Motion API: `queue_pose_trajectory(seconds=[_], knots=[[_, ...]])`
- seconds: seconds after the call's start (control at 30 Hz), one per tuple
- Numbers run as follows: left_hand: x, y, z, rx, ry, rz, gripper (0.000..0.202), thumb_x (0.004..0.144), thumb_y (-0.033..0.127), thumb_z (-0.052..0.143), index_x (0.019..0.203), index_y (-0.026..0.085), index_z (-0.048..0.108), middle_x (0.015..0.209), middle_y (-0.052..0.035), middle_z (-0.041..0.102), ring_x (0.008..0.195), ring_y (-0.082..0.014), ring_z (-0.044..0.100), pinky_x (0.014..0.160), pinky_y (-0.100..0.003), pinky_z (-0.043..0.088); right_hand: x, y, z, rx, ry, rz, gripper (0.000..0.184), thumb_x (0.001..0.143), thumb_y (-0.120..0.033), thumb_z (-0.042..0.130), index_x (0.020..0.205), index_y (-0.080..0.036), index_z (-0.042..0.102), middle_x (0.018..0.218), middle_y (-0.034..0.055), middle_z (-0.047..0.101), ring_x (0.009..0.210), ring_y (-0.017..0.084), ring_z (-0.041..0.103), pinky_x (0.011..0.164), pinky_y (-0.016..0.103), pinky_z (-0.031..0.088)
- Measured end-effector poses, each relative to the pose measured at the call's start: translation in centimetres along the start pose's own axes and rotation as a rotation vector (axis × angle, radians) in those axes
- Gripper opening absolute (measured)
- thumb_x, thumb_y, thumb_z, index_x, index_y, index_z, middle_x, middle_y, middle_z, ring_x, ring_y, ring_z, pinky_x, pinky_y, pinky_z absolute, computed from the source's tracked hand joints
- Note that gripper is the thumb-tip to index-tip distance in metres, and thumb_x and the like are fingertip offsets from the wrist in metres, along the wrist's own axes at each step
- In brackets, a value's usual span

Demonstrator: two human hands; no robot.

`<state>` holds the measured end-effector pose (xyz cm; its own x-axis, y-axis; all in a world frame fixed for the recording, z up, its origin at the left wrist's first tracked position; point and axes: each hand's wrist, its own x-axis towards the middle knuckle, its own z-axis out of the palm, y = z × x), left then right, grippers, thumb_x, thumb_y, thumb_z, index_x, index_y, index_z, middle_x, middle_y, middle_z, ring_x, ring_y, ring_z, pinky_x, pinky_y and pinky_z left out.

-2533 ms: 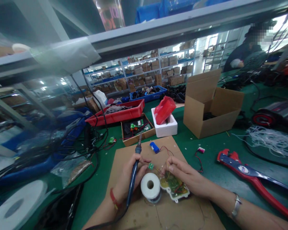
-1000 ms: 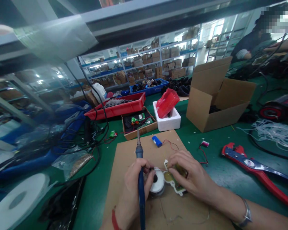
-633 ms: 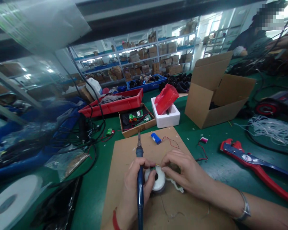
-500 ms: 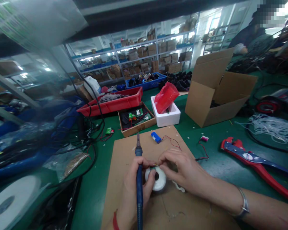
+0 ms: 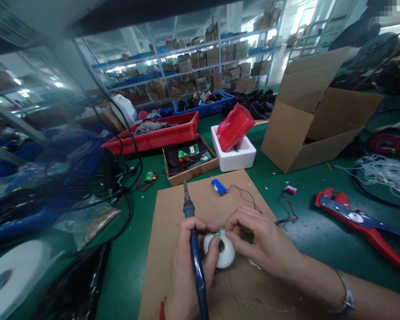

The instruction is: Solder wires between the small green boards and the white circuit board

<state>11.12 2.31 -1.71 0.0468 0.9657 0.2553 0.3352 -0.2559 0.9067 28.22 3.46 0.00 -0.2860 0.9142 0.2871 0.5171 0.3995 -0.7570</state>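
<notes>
My left hand (image 5: 190, 262) is closed round a blue soldering iron (image 5: 192, 240), its tip pointing away over a brown cardboard sheet (image 5: 173, 209). Its fingertips also pinch a tiny green board above a white solder spool (image 5: 224, 254). My right hand (image 5: 258, 240) pinches the same spot from the right and covers a white-edged circuit board (image 5: 255, 263), mostly hidden under the palm. A small blue battery (image 5: 218, 186) with red wires lies further back on the cardboard.
A red and blue wire stripper (image 5: 356, 222) lies at the right. Behind stand an open cardboard box (image 5: 306, 129), a white foam box (image 5: 235, 158) with a red bag, a small parts box (image 5: 190, 162) and a red tray (image 5: 153, 138). Cables crowd the left. Another person works at the far right.
My hands have closed together over the spool; the right hand now covers the circuit board that lay visible earlier. The view has tilted and shifted slightly.
</notes>
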Motion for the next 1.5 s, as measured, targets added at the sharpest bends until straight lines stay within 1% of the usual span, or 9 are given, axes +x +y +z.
queue_pose_trajectory(seconds=[0.1,0.17,0.27,0.47,0.73,1.07,1.27,1.4,1.5], knots=[[-0.1,-0.6,0.0,0.054,0.022,0.101,0.026,0.082,0.017,0.059,0.099,0.026,0.041,0.097,-0.0008,0.058,0.09,-0.0145,0.063,0.079,-0.029,0.051,0.0,0.1,0.0,-0.028,0.011,-0.035,0.009,0.083,-0.013,0.055,0.075,-0.018,0.055,0.072,0.0008,0.059,0.072,0.015,0.053,0.066,0.028,0.039],[-0.1,-0.9,-0.1,0.106,0.022,0.172,0.027,0.081,0.014,0.059,0.099,0.026,0.042,0.097,-0.001,0.058,0.09,-0.0148,0.063,0.078,-0.028,0.052,0.0,0.1,0.0,-0.04,0.023,-0.049,0.009,0.083,-0.014,0.054,0.075,-0.018,0.055,0.073,0.0012,0.059,0.072,0.016,0.054,0.066,0.029,0.039],[-0.1,-0.8,0.0,0.131,0.017,0.22,0.029,0.081,0.013,0.059,0.1,0.026,0.042,0.096,-0.0009,0.058,0.09,-0.0144,0.063,0.077,-0.028,0.052,-0.1,-0.1,-0.1,-0.034,0.018,-0.057,0.01,0.082,-0.014,0.054,0.073,-0.018,0.053,0.071,0.0008,0.059,0.07,0.015,0.054,0.064,0.028,0.039],[-0.2,-0.5,0.1,0.146,-0.002,0.232,0.028,0.082,0.012,0.056,0.102,0.026,0.042,0.095,-0.0004,0.057,0.089,-0.0133,0.062,0.078,-0.027,0.051,-0.7,-0.4,-0.2,-0.002,-0.096,0.017,0.008,0.083,-0.014,0.05,0.077,-0.018,0.053,0.067,-0.0013,0.056,0.063,0.013,0.053,0.059,0.025,0.038],[-0.2,-0.6,0.3,0.171,-0.033,0.218,0.03,0.08,0.009,0.055,0.101,0.027,0.043,0.093,-0.0003,0.058,0.086,-0.0143,0.062,0.074,-0.029,0.052,-0.5,0.0,0.0,-0.022,-0.096,0.085,0.007,0.082,-0.015,0.051,0.076,-0.018,0.053,0.063,-0.0022,0.053,0.059,0.012,0.051,0.055,0.023,0.037],[-0.2,-0.4,0.1,0.191,-0.017,0.262,0.029,0.081,0.011,0.057,0.101,0.026,0.044,0.094,0.0001,0.06,0.089,-0.0126,0.063,0.078,-0.025,0.052,-0.7,0.4,0.3,-0.093,0.005,-0.016,0.009,0.079,-0.011,0.057,0.073,-0.018,0.054,0.061,-0.004,0.051,0.056,0.01,0.049,0.053,0.021,0.034],[-0.2,-0.2,0.3,0.192,-0.003,0.261,0.027,0.081,0.012,0.057,0.1,0.026,0.044,0.095,0.0005,0.06,0.09,-0.0125,0.064,0.078,-0.024,0.052,-0.6,0.5,0.2,-0.116,-0.009,-0.046,0.008,0.082,-0.011,0.055,0.076,-0.017,0.055,0.072,0.0001,0.055,0.061,0.012,0.051,0.052,0.022,0.036],[-0.1,-0.1,0.2,0.228,0.0,0.274,0.026,0.081,0.013,0.057,0.1,0.026,0.044,0.094,-0.0006,0.06,0.089,-0.0142,0.064,0.075,-0.025,0.053,-0.7,0.6,-0.1,-0.149,0.026,-0.103,0.008,0.084,-0.013,0.052,0.081,-0.017,0.057,0.089,0.0061,0.057,0.068,0.014,0.054,0.056,0.024,0.041],[-0.1,-0.2,0.1,0.251,-0.001,0.304,0.027,0.081,0.013,0.058,0.101,0.026,0.044,0.093,-0.0009,0.061,0.088,-0.014,0.065,0.074,-0.025,0.054,-0.7,0.6,-0.1,-0.137,0.009,-0.156,0.011,0.085,-0.01,0.049,0.08,-0.017,0.056,0.084,0.0054,0.058,0.068,0.013,0.054,0.057,0.023,0.043]])
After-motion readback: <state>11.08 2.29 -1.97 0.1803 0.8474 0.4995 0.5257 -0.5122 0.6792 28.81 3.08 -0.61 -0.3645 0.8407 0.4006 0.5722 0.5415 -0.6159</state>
